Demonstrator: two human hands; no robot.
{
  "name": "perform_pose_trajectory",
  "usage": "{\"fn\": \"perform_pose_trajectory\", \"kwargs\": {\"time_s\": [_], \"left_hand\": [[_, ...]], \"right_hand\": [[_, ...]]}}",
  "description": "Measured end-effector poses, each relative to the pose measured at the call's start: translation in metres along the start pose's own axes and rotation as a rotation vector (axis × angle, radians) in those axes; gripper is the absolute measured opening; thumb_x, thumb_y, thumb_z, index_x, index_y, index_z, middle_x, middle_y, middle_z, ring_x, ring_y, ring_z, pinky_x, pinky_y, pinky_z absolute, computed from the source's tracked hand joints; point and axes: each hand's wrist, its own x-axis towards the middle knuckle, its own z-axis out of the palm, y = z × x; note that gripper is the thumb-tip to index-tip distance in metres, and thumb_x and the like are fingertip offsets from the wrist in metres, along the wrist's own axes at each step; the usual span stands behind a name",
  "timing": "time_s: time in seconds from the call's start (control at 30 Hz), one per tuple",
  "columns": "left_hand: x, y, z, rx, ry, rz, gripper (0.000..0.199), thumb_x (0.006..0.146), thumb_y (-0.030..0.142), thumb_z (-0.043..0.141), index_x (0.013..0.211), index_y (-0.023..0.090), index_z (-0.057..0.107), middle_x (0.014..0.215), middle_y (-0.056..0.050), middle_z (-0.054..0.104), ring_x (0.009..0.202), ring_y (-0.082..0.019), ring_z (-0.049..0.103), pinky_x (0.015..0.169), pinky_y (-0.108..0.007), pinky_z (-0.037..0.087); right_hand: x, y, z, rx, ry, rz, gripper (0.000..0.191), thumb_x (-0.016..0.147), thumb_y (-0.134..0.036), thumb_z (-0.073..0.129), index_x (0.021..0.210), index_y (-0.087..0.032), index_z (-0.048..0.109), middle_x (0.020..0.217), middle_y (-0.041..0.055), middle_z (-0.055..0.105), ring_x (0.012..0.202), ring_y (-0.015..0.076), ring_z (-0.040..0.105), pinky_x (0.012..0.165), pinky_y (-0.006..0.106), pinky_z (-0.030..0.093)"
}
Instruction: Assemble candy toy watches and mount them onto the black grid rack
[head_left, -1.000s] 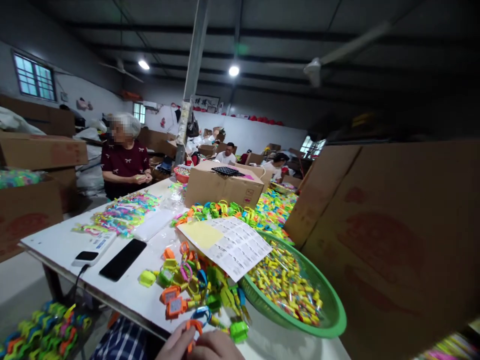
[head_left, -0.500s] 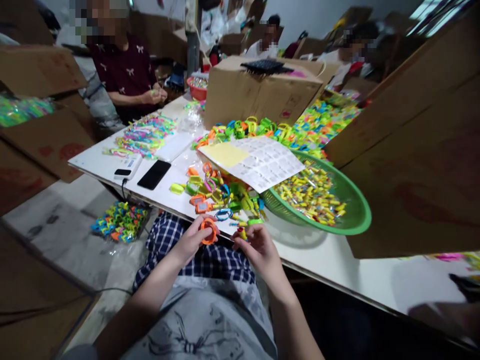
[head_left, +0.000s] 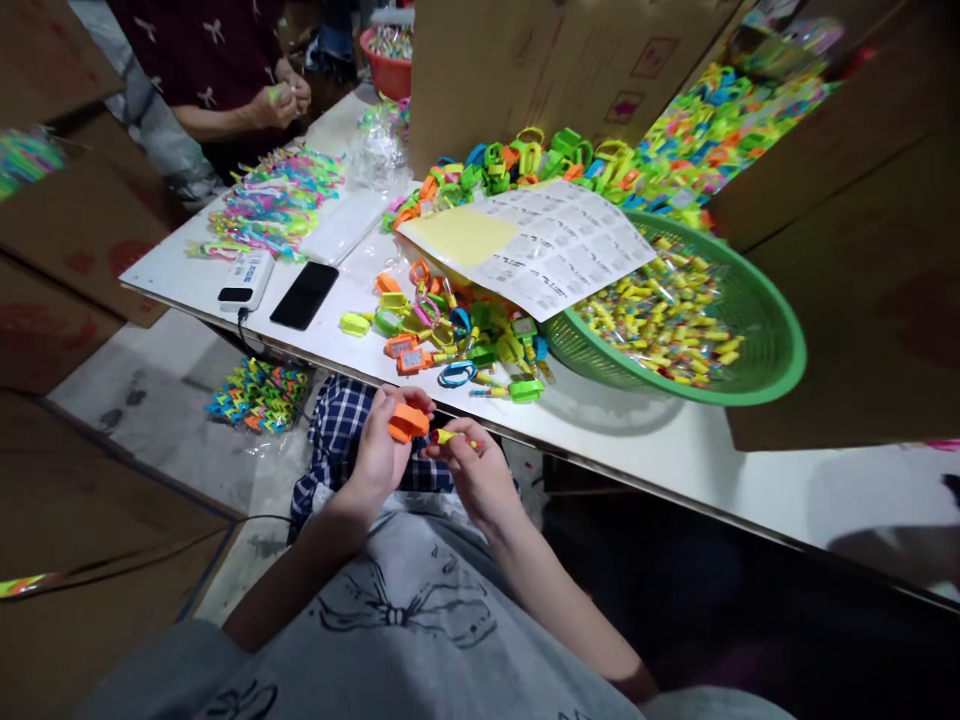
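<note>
Over my lap, close to the table's front edge, my left hand (head_left: 382,440) is closed on an orange toy watch (head_left: 409,422) with a looped band. My right hand (head_left: 478,465) pinches a small yellow tube (head_left: 448,437) with a red end, held close beside the watch. Just beyond my hands, a loose pile of colourful toy watches (head_left: 427,310) lies on the white table. A green watch (head_left: 525,390) with a similar tube attached is near the edge. Many wrapped yellow tubes (head_left: 675,330) fill a green basket (head_left: 780,370) to the right.
A printed label sheet (head_left: 555,240) leans on the basket. At left lie a black phone (head_left: 304,296), a white power bank (head_left: 247,280) and bagged strips (head_left: 277,200). Cardboard boxes (head_left: 525,80) stand behind and at both sides. Across the table, a co-worker's hands (head_left: 289,95) hold something small.
My view has tipped downward. My left hand has turned the orange watch so its side faces me, and my right hand has brought the yellow tube closer to it.
</note>
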Motion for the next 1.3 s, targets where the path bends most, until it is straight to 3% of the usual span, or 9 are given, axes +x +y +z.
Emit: {"fn": "perform_pose_trajectory", "kwargs": {"time_s": [0.17,0.33,0.5,0.6,0.67,0.8,0.9,1.07,1.3], "left_hand": [[-0.005,-0.003,-0.007,0.009,-0.143,0.130,0.034,0.075,0.047,0.062,0.097,0.023,0.053,0.111,-0.006,0.066,0.106,-0.021,0.060,0.095,-0.038,0.044],[-0.009,0.004,-0.032,0.222,-0.337,-0.127,0.064,0.071,0.051,0.066,0.125,0.021,0.049,0.136,-0.013,0.050,0.124,-0.028,0.048,0.105,-0.041,0.036],[-0.012,0.015,-0.037,0.391,-0.317,-0.459,0.054,0.067,0.030,0.074,0.117,0.020,0.055,0.116,-0.010,0.060,0.099,-0.022,0.060,0.079,-0.031,0.049],[-0.013,0.017,-0.032,0.372,-0.242,-0.512,0.045,0.064,0.026,0.075,0.105,0.019,0.056,0.098,-0.004,0.060,0.074,-0.011,0.056,0.060,-0.021,0.044],[-0.014,0.017,-0.030,0.375,-0.215,-0.504,0.041,0.061,0.023,0.076,0.096,0.019,0.054,0.088,0.000,0.057,0.066,-0.007,0.050,0.055,-0.018,0.039],[-0.015,0.016,-0.029,0.418,-0.233,-0.499,0.037,0.062,0.024,0.073,0.090,0.019,0.051,0.077,0.004,0.051,0.063,-0.006,0.046,0.055,-0.017,0.035],[-0.016,0.015,-0.027,0.493,-0.224,-0.478,0.029,0.068,0.032,0.067,0.088,0.019,0.050,0.074,0.004,0.049,0.061,-0.007,0.047,0.054,-0.019,0.035],[-0.016,0.015,-0.023,0.595,-0.223,-0.330,0.025,0.068,0.027,0.068,0.083,0.018,0.050,0.077,0.004,0.050,0.065,-0.008,0.046,0.062,-0.022,0.038],[-0.018,0.019,-0.017,0.556,-0.196,-0.333,0.028,0.063,0.023,0.071,0.080,0.019,0.048,0.079,0.003,0.051,0.073,-0.010,0.049,0.068,-0.023,0.040]], "right_hand": [[0.004,0.007,0.005,0.074,-0.048,-0.086,0.028,0.063,-0.045,0.078,0.072,-0.022,0.064,0.097,0.0013,0.061,0.076,0.0133,0.060,0.069,0.026,0.050],[0.008,-0.007,-0.014,-0.213,-0.174,-0.223,0.021,0.068,-0.040,0.075,0.075,-0.022,0.065,0.105,0.0043,0.063,0.099,0.0185,0.059,0.085,0.032,0.048],[0.011,-0.028,-0.025,-0.596,-0.375,-0.357,0.013,0.072,-0.029,0.074,0.079,-0.023,0.065,0.106,0.0061,0.064,0.100,0.0196,0.060,0.088,0.037,0.047],[0.011,-0.034,-0.026,-0.678,-0.431,-0.388,0.014,0.072,-0.028,0.074,0.082,-0.023,0.066,0.107,0.0064,0.063,0.099,0.0198,0.059,0.088,0.038,0.047],[0.012,-0.034,-0.027,-0.685,-0.370,-0.403,0.015,0.069,-0.029,0.076,0.079,-0.023,0.066,0.098,0.0050,0.063,0.094,0.0191,0.059,0.087,0.036,0.046],[0.012,-0.025,-0.028,-0.513,-0.126,-0.249,0.020,0.065,-0.033,0.078,0.077,-0.022,0.067,0.080,0.0006,0.062,0.075,0.0143,0.058,0.070,0.028,0.047],[0.014,-0.016,-0.026,-0.290,-0.050,-0.045,0.028,0.056,-0.036,0.082,0.076,-0.022,0.068,0.071,-0.0023,0.063,0.063,0.0102,0.055,0.061,0.023,0.045],[0.015,-0.007,-0.020,-0.084,-0.055,0.100,0.031,0.051,-0.037,0.085,0.072,-0.020,0.069,0.067,-0.0031,0.065,0.056,0.0066,0.054,0.060,0.020,0.045],[0.015,-0.006,-0.020,-0.123,-0.115,0.105,0.029,0.054,-0.037,0.083,0.074,-0.020,0.069,0.068,-0.0022,0.065,0.062,0.0097,0.058,0.064,0.023,0.048]]}}
